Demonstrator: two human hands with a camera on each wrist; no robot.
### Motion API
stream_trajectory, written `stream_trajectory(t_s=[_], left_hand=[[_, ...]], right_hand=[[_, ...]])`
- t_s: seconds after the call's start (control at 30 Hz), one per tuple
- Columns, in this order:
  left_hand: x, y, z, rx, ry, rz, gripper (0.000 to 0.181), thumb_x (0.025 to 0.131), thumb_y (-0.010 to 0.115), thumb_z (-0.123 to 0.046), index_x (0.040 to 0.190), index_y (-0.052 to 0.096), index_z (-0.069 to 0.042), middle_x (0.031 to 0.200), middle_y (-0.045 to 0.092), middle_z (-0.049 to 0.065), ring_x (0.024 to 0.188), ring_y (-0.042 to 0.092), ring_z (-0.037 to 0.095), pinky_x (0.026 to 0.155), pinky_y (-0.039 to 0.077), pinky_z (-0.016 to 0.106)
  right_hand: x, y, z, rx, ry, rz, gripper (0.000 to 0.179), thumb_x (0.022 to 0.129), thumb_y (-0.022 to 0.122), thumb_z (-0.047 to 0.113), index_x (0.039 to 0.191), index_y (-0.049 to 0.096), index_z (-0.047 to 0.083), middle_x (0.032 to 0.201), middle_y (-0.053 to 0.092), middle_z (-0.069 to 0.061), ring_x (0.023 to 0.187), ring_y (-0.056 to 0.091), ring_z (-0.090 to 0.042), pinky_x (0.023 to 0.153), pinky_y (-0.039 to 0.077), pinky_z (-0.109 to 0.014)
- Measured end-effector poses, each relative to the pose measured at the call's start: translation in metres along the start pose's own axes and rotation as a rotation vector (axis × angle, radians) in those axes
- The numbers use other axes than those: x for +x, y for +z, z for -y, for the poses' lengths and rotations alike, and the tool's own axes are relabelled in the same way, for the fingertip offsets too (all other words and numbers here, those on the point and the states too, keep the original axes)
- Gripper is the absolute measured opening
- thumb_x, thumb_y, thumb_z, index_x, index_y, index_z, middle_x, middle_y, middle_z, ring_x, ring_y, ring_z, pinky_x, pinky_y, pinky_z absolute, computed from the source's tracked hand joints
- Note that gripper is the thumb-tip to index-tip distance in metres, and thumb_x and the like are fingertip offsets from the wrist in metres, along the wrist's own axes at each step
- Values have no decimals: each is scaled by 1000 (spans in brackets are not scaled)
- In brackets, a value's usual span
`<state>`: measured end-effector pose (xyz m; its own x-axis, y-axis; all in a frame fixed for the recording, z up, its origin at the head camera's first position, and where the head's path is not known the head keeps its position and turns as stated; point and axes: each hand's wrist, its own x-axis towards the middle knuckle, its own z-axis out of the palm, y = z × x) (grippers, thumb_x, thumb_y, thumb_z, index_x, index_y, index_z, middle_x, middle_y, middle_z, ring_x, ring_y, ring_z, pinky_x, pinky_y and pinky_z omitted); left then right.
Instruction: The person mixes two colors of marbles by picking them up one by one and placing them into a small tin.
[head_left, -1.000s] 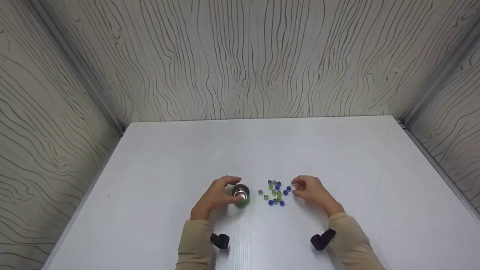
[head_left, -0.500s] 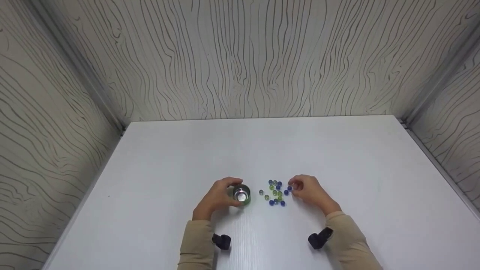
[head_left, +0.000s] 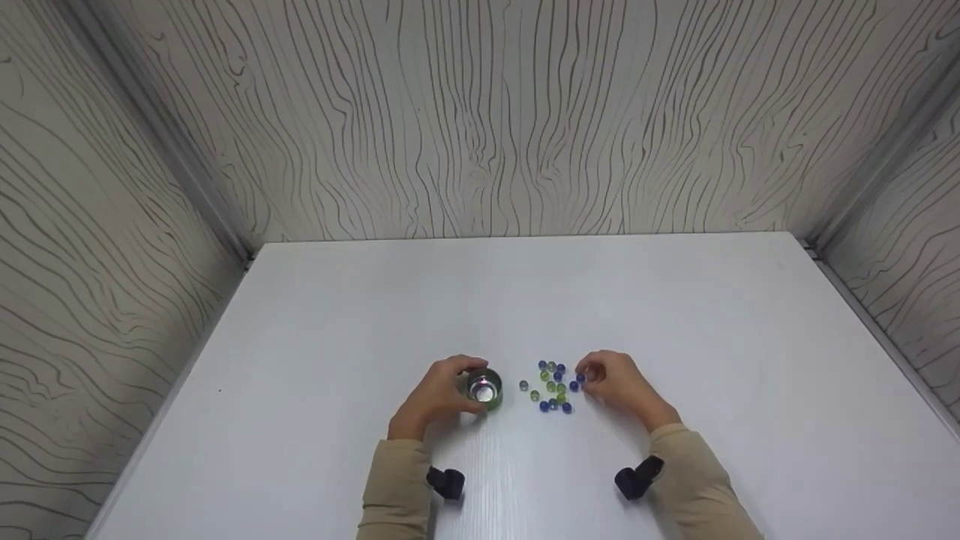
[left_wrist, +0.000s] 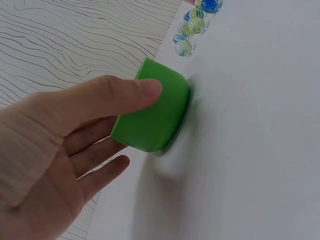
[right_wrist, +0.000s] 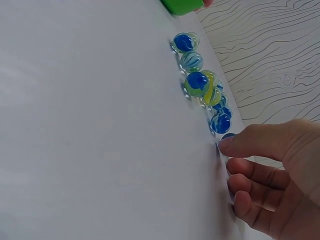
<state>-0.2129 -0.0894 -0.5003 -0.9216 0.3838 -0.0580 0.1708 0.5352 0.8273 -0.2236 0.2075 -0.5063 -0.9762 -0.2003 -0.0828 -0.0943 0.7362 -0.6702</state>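
My left hand (head_left: pixel 439 391) holds a small green cup (left_wrist: pixel 162 116) with a shiny metallic inside, thumb on the near side and fingers round the far side. The cup stands upright on the white table, mouth up. Right of it lie loose glass marbles (head_left: pixel 561 399), several blue, others clear with yellow-green or pale swirls. At the right edge of this group my right hand (head_left: pixel 616 382) pinches a blue marble (head_left: pixel 580 379) between thumb and forefinger. In the right wrist view the thumb covers most of that blue marble (right_wrist: pixel 228 135); the other fingers are curled.
The white table (head_left: pixel 337 322) ends at the back against a wall panel (head_left: pixel 480 120) with dark wood-grain lines. Similar side panels stand left and right. A black wrist camera (head_left: pixel 448 484) is on the left sleeve, another black camera (head_left: pixel 635 481) on the right.
My right hand has moved slightly left, and its fingertips have closed on the rightmost blue marble. My left thumb has shifted from over the cup's rim to its near side.
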Motion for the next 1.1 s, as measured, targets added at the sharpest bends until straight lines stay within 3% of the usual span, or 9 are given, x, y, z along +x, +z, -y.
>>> stream_trajectory(t_s=[0.17,0.57,0.93,1.1], left_hand=[[2,2,1,-7,-20,-11,65,64,83,-3,126,60,-2,127,63,16,126,55,37,114,42,51],[6,7,3,-19,14,-28,62,69,82,-4,127,59,-1,129,62,17,126,55,37,112,45,49],[7,10,2,-38,44,-51,66,70,81,-4,131,55,2,131,61,20,126,55,37,112,45,48],[7,13,2,-40,26,-71,66,72,81,-7,132,54,-1,131,61,17,127,55,36,113,44,48]], right_hand=[[1,2,-1,-9,2,-7,19,77,65,-5,94,70,4,81,62,-6,76,51,-13,64,42,-18],[-1,0,-4,5,33,-26,14,81,65,-2,93,67,4,78,58,-4,74,49,-13,63,40,-18],[-4,1,0,93,-10,-129,14,81,66,-1,94,67,2,72,53,-1,66,42,-8,56,35,-16],[-4,5,2,126,26,-167,14,82,67,-1,95,67,3,72,53,-1,66,42,-7,55,35,-15]])
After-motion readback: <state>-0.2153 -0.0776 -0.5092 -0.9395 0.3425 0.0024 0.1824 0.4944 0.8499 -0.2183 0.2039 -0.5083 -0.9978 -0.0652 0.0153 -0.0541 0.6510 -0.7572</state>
